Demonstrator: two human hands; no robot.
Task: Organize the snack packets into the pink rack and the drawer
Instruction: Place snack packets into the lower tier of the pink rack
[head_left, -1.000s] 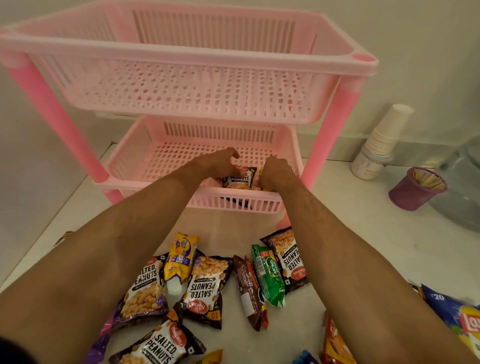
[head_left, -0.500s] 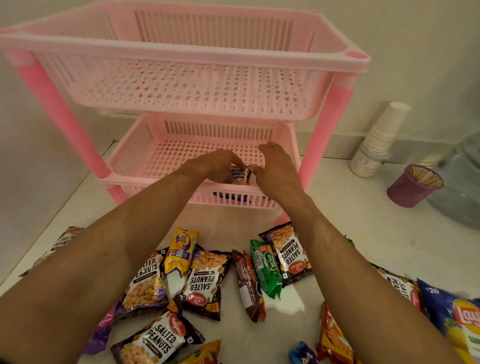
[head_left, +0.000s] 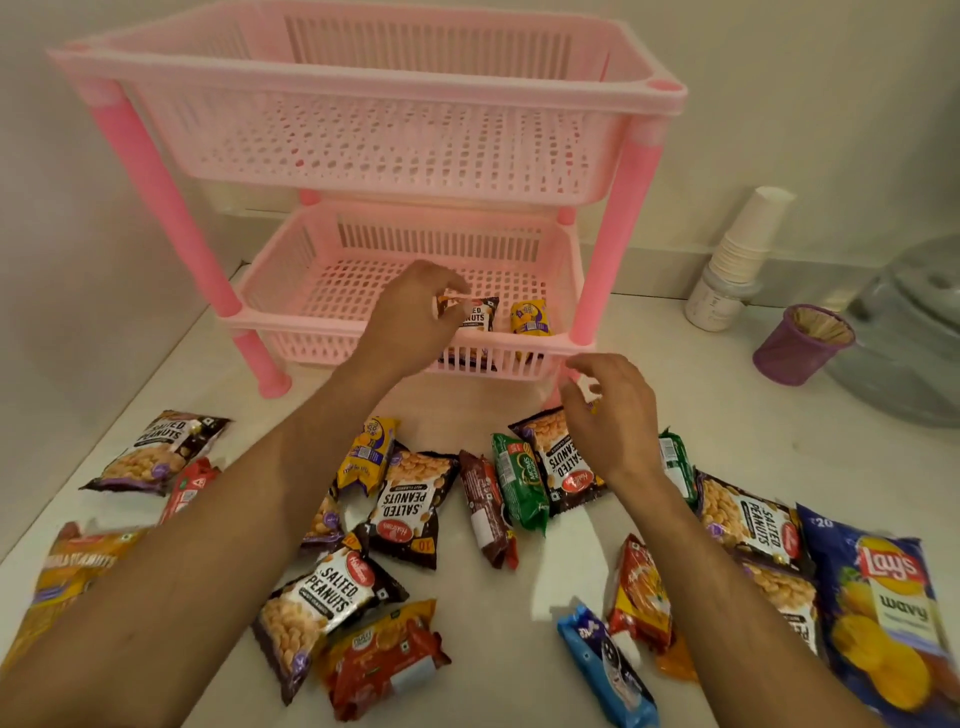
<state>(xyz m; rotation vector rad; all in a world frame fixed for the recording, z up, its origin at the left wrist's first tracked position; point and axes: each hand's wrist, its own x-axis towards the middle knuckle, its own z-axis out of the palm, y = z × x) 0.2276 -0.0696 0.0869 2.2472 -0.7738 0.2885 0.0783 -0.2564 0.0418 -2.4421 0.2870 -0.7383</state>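
your left hand (head_left: 415, 317) has its fingertips pinched on the top edge of a salted peanuts packet (head_left: 475, 313), which stands upright, long axis vertical, print facing you, against the front wall of the pink rack's (head_left: 363, 343) lower basket. just right of it a yellow packet (head_left: 529, 317) stands upright too. your right hand (head_left: 608, 410) hangs loose and empty, fingers spread, in front of the rack above the packets scattered on the white counter (head_left: 519, 597). half a second ago both hands were at the peanuts packet; the right one has since pulled back toward you, and the yellow packet has come into sight.
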